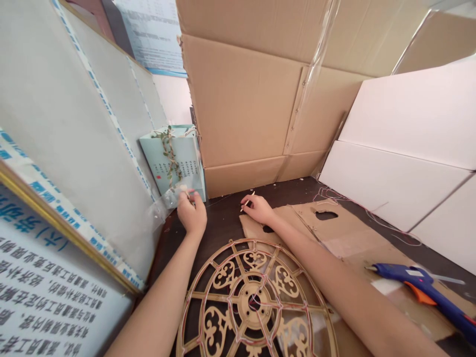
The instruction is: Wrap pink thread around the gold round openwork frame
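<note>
My left hand [192, 212] is closed at the back left of the dark table, its fingertips pinching a crumpled clear plastic bag [159, 208]; whatever else lies between the fingers is hidden. In my right hand [258, 209], a thin pale wooden stick [247, 202] is gripped between thumb and fingers, above the table near the cardboard edge. Below and between my forearms lies a round wooden lattice frame [254, 271] with cut-out scroll ornaments and reddish and white wires running along its rings and spokes.
A blue glue gun [405, 272] with an orange trigger rests on a flat cardboard sheet [349, 225] at right. Loose thin wires [394, 230] trail behind it. A light-blue paper bag [150, 153] with a leafy sprig stands behind my left hand. Tall cardboard [245, 109] and white boxes [401, 119] enclose the back.
</note>
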A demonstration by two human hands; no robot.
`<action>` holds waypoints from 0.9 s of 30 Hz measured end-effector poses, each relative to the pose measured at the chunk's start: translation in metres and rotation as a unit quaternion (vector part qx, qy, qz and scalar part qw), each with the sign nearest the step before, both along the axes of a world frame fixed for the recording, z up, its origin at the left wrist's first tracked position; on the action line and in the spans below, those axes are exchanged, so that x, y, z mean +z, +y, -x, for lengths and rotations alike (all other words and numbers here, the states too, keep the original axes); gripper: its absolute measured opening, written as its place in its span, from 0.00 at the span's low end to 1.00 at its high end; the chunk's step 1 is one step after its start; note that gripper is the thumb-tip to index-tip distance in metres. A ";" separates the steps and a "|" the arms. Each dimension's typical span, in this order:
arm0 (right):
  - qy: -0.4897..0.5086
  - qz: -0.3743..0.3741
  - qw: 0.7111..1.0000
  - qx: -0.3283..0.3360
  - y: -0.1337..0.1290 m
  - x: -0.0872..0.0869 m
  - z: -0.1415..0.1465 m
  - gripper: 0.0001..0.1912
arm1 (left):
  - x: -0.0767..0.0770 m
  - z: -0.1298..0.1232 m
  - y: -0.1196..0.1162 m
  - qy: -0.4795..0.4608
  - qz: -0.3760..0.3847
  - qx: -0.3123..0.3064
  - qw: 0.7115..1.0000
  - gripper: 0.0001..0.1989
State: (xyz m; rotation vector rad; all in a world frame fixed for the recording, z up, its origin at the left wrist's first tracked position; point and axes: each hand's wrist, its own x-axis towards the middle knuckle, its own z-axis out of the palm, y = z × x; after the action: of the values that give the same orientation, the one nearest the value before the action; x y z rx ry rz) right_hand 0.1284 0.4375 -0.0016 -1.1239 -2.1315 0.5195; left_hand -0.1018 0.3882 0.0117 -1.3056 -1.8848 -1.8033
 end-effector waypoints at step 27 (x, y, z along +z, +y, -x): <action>-0.001 0.002 1.000 -0.001 -0.001 0.000 0.000 0.06 | 0.001 0.002 0.000 -0.014 -0.032 0.028 0.999 0.21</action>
State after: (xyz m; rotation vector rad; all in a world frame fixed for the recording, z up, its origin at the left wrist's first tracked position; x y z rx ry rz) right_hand 0.1288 0.4366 -0.0014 -1.1302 -2.1317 0.5225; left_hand -0.1036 0.3884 0.0126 -1.2007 -1.8430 -1.8476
